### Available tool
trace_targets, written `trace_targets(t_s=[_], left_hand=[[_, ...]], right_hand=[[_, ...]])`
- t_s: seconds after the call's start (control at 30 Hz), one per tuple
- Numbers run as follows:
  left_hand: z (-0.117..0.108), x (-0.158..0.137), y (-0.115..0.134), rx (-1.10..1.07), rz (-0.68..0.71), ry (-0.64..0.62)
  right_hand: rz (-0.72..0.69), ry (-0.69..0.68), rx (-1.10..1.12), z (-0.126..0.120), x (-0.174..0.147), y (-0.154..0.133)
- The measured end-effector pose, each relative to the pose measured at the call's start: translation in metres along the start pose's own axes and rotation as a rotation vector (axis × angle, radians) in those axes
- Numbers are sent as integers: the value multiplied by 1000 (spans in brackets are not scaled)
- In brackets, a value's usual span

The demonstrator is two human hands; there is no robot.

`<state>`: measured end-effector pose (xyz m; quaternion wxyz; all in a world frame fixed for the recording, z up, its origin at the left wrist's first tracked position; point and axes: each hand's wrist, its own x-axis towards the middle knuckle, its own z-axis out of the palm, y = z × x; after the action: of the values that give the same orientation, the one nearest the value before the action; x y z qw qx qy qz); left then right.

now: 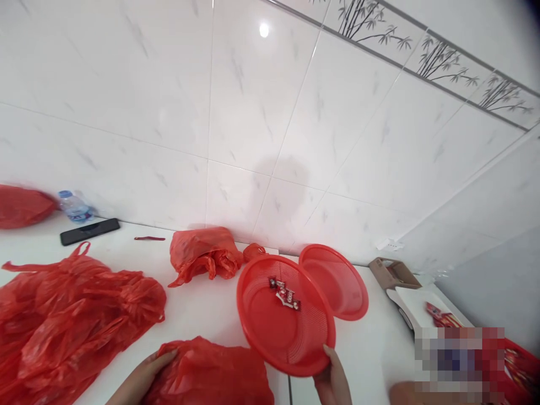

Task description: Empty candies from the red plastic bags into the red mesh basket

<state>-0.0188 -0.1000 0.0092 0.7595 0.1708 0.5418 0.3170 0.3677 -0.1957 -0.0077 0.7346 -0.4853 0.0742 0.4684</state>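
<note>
Basket [264, 323], tilted over the white table [205, 315] and holding small wrapped packets [287, 298], is pinched at its near right rim by the right hand [332, 374], thumb uppermost. Left hand [148, 374] angles inward, thumb against a red bag [211, 371]; fingers hidden, closure cannot be told.

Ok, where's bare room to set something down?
Bare table lies right of the rear basket, short of the cardboard box. Another patch sits left of the front basket, between the middle bag and the front bag. Crowded: the left, under piled bags, and the right edge.
</note>
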Motion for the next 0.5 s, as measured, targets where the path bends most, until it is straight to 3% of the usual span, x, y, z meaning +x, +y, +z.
trace_targets(t_s=[0.27,0.43,0.5], left_hand=[[10,-10,13,50,-3,-10],[18,-5,21,35,-5,102],[29,-9,32,-23,15,120]], right_hand=[[-186,171,23,-69,21,-49],[-178,238,-167,-130,3,-58],[-256,272,-364,-152,-5,-55]])
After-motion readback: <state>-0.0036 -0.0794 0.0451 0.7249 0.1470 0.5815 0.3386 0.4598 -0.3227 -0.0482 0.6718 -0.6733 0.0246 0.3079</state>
